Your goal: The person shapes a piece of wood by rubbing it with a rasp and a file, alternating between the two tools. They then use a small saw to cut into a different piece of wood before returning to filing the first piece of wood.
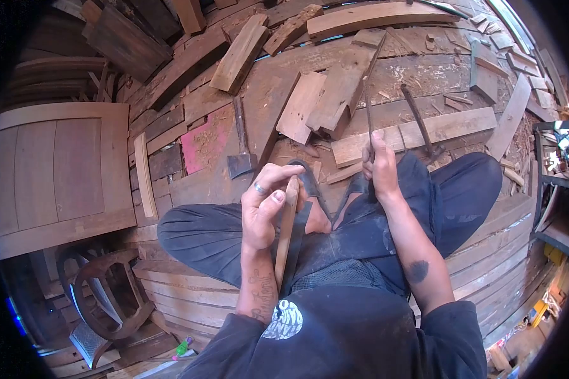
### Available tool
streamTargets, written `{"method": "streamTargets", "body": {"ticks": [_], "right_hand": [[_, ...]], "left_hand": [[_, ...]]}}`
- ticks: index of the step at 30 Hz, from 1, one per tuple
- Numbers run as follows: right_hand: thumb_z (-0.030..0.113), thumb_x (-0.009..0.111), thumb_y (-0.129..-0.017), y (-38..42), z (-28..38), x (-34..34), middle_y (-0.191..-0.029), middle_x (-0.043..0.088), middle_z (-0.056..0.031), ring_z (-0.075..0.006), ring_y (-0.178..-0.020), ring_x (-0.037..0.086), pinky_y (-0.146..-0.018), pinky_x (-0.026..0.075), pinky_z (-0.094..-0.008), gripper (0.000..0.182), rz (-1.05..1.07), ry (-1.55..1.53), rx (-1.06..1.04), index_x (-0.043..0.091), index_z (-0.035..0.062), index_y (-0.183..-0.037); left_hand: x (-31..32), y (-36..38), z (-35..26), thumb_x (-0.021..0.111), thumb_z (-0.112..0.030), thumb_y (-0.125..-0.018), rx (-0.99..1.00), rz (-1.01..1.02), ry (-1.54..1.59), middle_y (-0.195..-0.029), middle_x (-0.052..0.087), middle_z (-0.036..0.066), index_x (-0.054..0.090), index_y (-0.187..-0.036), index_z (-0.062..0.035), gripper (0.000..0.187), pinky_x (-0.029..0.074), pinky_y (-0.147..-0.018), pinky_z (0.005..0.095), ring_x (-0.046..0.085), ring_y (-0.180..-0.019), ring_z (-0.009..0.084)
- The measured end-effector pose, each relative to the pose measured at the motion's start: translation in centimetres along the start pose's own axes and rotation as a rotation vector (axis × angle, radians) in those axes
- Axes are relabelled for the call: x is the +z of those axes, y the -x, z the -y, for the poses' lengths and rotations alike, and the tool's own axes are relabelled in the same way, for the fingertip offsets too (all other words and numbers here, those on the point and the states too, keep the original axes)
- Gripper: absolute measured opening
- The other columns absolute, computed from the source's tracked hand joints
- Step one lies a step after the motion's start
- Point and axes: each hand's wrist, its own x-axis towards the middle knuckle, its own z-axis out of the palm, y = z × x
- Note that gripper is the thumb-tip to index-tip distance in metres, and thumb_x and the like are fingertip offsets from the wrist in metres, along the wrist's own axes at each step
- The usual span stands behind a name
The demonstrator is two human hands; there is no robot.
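Note:
My left hand [264, 205], with a ring on one finger, is closed around the upper part of a narrow wooden strip [286, 230], which slants down toward my lap. A dark flat band lies along the strip's right side; I cannot make out what it is. Over my other leg, my right hand [380, 165] grips a thin dark rod-like tool [368, 110], its thumb pointing up and the tool reaching forward and below the fist. The two hands are apart.
A hammer [240, 158] lies left of my feet, and another long-handled tool [417, 120] lies at the right. Wood blocks [335, 88], a long board [449, 129] and shavings cover the floor ahead. At left are a wooden panel [63, 170] and curved frame [107, 290].

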Motion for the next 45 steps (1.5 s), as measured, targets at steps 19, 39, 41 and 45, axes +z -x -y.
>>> {"method": "streamTargets", "body": {"ticks": [19, 39, 41, 45], "right_hand": [[0.049, 0.049, -0.111, -0.3, -0.6, 0.0, -0.055, 0.04, 0.0047, -0.0064, -0.048, 0.036, -0.046, 0.024, -0.0269, 0.061, 0.058, 0.057, -0.023, 0.051, 0.0087, -0.065], [0.046, 0.05, -0.111, -0.2, -0.6, 0.3, -0.057, 0.042, 0.0051, -0.0055, -0.05, 0.037, -0.048, 0.026, -0.0268, 0.06, 0.035, 0.086, -0.061, 0.051, 0.0088, -0.064], [0.046, 0.05, -0.111, -0.1, -0.5, 0.3, -0.057, 0.042, 0.005, -0.0057, -0.051, 0.037, -0.048, 0.026, -0.0269, 0.06, 0.027, 0.083, -0.058, 0.051, 0.0087, -0.064], [0.046, 0.05, -0.111, -0.2, -0.4, 0.1, -0.057, 0.042, 0.0047, -0.006, -0.051, 0.038, -0.049, 0.027, -0.0268, 0.06, 0.039, 0.081, -0.072, 0.052, 0.0084, -0.065]], "left_hand": [[-1.1, 0.3, -2.8, 0.083, -0.016, -0.087, -0.146, 0.112, -0.314, -0.114, 0.07, 0.013, 0.049, -0.153, -0.0001, 0.075, 0.052, -0.099, 0.0397, 0.068, -0.107, 0.0229], [-2.3, 0.3, -1.6, 0.063, -0.026, -0.101, -0.122, 0.185, -0.162, -0.137, 0.059, 0.02, 0.048, -0.153, -0.001, 0.06, 0.052, -0.102, 0.0434, 0.063, -0.121, 0.0286], [-3.0, 0.0, -0.6, 0.065, -0.034, -0.099, -0.005, 0.202, -0.295, -0.142, 0.056, 0.024, 0.045, -0.155, 0.0006, 0.069, 0.054, -0.1, 0.0456, 0.062, -0.123, 0.0335], [-1.8, -0.1, -0.6, 0.063, -0.043, -0.1, -0.022, 0.074, -0.084, -0.153, 0.047, 0.024, 0.046, -0.154, -0.0015, 0.07, 0.052, -0.101, 0.0473, 0.058, -0.13, 0.0354]]}}
